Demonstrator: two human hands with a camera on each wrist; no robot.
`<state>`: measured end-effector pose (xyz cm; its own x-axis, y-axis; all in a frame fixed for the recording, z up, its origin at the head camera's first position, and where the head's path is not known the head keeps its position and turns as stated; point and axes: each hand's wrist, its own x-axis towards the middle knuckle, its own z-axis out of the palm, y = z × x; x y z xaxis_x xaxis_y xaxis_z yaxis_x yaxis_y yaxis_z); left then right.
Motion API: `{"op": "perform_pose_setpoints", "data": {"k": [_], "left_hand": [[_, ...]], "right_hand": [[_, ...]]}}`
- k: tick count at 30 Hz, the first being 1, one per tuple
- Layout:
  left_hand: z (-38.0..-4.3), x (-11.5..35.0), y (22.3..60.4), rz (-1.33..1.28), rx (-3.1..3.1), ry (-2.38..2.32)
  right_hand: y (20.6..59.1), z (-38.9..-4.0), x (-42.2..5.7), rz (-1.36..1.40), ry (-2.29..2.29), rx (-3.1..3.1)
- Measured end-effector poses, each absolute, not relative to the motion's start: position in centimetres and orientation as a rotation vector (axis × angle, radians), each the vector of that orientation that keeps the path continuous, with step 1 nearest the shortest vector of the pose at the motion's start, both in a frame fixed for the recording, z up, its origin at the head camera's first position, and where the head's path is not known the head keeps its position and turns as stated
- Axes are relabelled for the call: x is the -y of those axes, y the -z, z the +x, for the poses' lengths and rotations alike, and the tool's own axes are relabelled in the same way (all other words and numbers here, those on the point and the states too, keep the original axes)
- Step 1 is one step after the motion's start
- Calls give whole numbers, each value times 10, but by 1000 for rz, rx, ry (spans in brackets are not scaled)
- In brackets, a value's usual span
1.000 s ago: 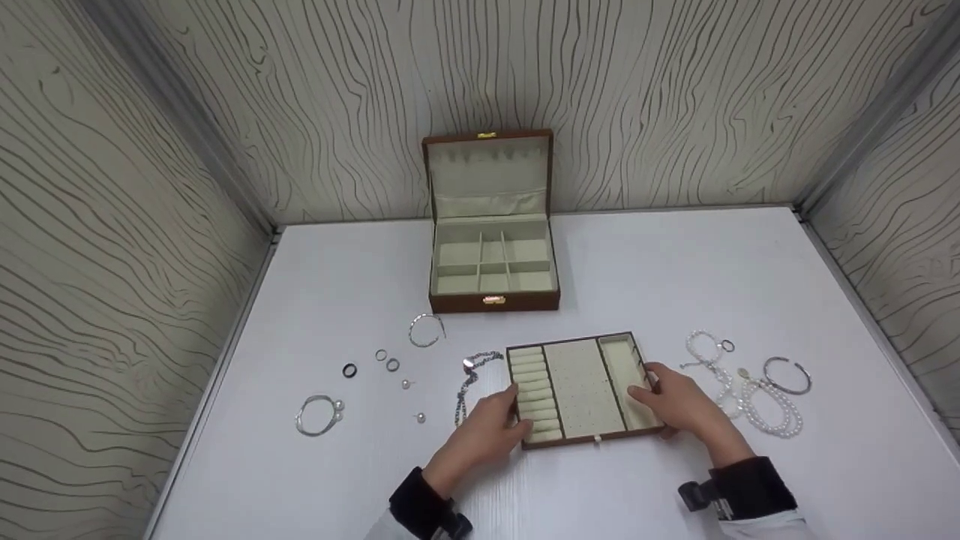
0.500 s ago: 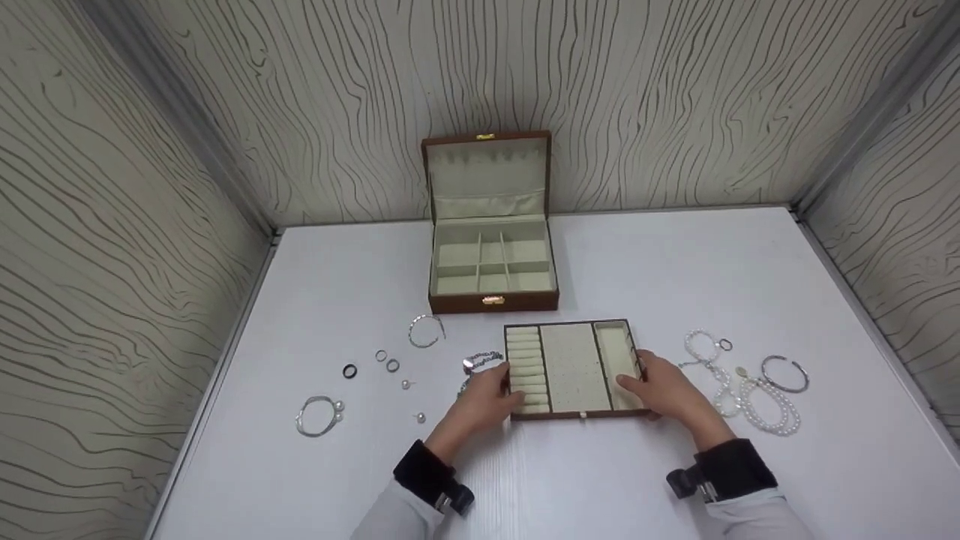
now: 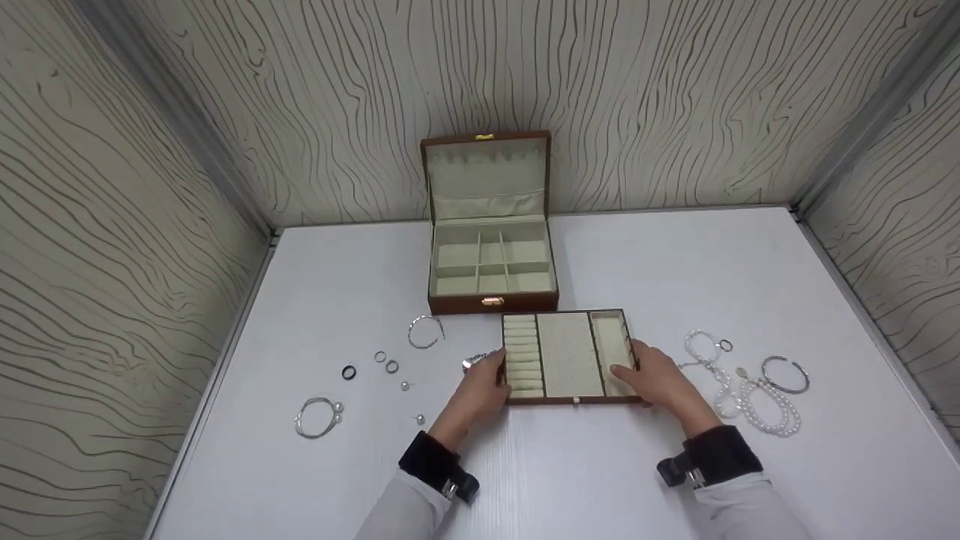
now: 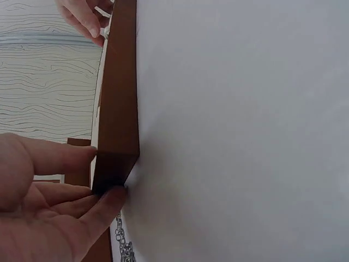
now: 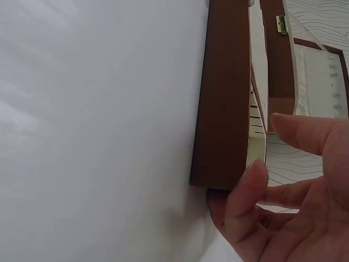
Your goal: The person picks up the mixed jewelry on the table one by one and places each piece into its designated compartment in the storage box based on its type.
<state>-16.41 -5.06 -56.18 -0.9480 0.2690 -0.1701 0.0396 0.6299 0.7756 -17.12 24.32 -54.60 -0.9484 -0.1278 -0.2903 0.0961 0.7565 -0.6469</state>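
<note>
Pinching the left end of a tray (image 3: 570,355), the left hand (image 3: 478,386) has a silver chain (image 3: 472,363) at its far side; the tray is between both hands, near of an open box (image 3: 457,304), and the right hand (image 3: 664,381) pinches the other end. Brown outside and cream inside, it shows padded rolls (image 3: 522,357) at left, a dotted panel (image 3: 567,349) midway and a narrow compartment (image 3: 613,341) at right.

Left of the tray (image 3: 551,401), your left hand (image 3: 477,386) hides part of the chain (image 3: 470,364), which the left-wrist view's lower edge also crops; nearer you than the tray, both sleeves (image 3: 409,504) run off the head view.
</note>
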Motion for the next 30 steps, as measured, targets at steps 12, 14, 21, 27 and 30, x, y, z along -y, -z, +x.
{"op": "perform_pose_setpoints", "data": {"k": [12,14,21,27,30], "left_hand": [[-168,52,569,260,-2595,-1252],[-169,52,570,263,-2588,-1269],[-167,54,571,266,-2592,-1272],[-166,57,572,345,-2618,-1284],[-167,58,574,368,-2614,-1301]], "right_hand": [[550,-174,-242,-77,881,-2718],[551,-173,-242,-73,879,-2719],[554,-172,-243,-78,905,-2706],[548,-172,-256,-88,1004,-2644],[542,-174,-273,-68,1076,-2631]]}}
